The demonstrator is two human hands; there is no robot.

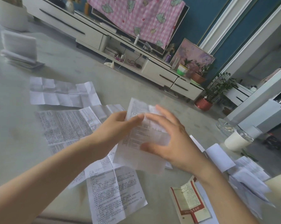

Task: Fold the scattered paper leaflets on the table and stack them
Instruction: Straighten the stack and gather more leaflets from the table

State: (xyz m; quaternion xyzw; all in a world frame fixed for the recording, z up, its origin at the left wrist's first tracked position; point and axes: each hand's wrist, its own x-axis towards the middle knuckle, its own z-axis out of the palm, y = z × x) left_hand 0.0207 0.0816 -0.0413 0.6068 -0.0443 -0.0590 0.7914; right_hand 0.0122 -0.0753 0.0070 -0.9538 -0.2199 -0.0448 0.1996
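1. Grip. The left hand (pixel 115 125) pinches the left long edge of the held leaflet (pixel 137 107), with its fingers (pixel 133 119) extended across the near face. The right hand (pixel 173 139) clasps the opposite long edge, thumb on the near face and fingers spread and bent round the sheet. Motion blur hides the exact contact points.

2. Orientation. The held leaflet is raised clear of the worktop (pixel 15 110). Its long axis runs away from the person, top edge far and bottom edge near. The two hands are about equally close to it.

3. Coming move (judgement). A fold probably brings one end over the other along that long axis.

4. Surroundings.
   - A printed sheet (pixel 67 125) lies flat directly below and to the left.
   - A second printed sheet (pixel 115 196) lies nearer the person.
   - A blank creased sheet (pixel 62 92) lies beyond both.
   - A red-bordered leaflet (pixel 189 202) lies near the right forearm.

5. Placement. Folded white pieces (pixel 220 156) lie just right of the right hand. A folded stack (pixel 20 50) sits well apart at far left. A white cup (pixel 238 139) crowds the right side, while the left offers bare room.
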